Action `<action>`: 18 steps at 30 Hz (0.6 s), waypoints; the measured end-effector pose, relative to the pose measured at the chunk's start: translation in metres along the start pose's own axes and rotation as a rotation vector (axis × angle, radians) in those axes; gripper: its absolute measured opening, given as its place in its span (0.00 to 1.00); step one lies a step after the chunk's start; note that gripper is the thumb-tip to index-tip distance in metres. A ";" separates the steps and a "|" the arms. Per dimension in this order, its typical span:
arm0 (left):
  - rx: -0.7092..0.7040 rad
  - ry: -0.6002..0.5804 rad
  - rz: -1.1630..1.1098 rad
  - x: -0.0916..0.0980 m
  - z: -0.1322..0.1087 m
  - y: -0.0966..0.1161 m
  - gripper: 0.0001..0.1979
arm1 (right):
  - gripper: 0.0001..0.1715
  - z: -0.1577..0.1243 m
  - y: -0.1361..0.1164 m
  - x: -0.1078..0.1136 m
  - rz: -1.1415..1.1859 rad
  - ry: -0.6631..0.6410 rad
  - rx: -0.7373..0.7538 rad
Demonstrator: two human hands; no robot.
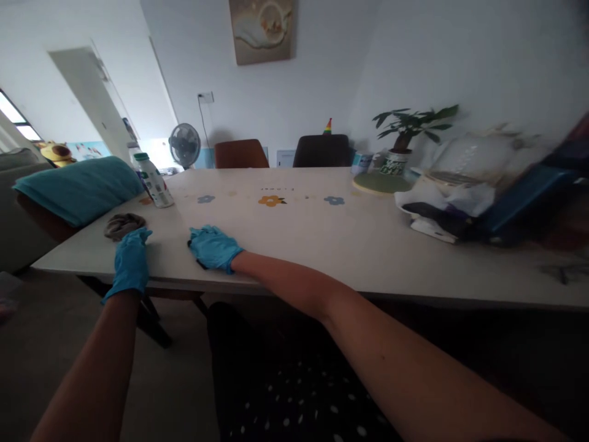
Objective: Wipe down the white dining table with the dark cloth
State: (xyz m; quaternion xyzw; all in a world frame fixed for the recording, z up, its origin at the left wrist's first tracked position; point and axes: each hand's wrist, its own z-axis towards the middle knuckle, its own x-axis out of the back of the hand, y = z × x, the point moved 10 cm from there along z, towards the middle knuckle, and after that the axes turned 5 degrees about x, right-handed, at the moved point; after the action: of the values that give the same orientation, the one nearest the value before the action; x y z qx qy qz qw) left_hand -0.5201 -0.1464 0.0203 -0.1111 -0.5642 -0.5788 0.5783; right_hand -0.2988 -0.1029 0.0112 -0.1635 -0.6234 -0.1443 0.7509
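Observation:
My left hand, in a blue glove, is at the table's left end with its fingers closed at the near edge of a crumpled grey-brown cloth. To its right, my right hand, also gloved in blue, rests low on the white table with its fingers curled over a small black object. Only dark edges of that object show, so its kind is hidden. Behind the cloth stand white bottles, the front one with a green cap.
A teal cloth drapes over a chair at left. Orange-brown and dark chairs stand behind the table. On the right are a potted plant on a round green mat, a white bag and a blurred blue object.

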 end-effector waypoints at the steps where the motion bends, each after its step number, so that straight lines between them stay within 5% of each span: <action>1: -0.004 -0.004 0.004 0.001 -0.002 0.003 0.30 | 0.30 -0.016 0.020 0.003 0.004 0.016 -0.041; 6: -0.012 -0.053 0.086 0.002 -0.009 0.012 0.40 | 0.34 -0.117 0.124 0.026 -0.002 0.083 -0.252; 12: -0.059 -0.080 0.236 -0.009 -0.003 -0.004 0.50 | 0.22 -0.254 0.242 0.061 -0.088 0.110 -0.568; 18: -0.116 -0.033 0.274 -0.005 -0.009 0.011 0.55 | 0.26 -0.375 0.325 0.099 -0.121 0.159 -0.760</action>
State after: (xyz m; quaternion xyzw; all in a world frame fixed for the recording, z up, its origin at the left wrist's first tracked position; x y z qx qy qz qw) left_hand -0.5049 -0.1472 0.0195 -0.2297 -0.5191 -0.5241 0.6349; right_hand 0.1892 0.0309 0.0242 -0.3811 -0.4739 -0.4213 0.6729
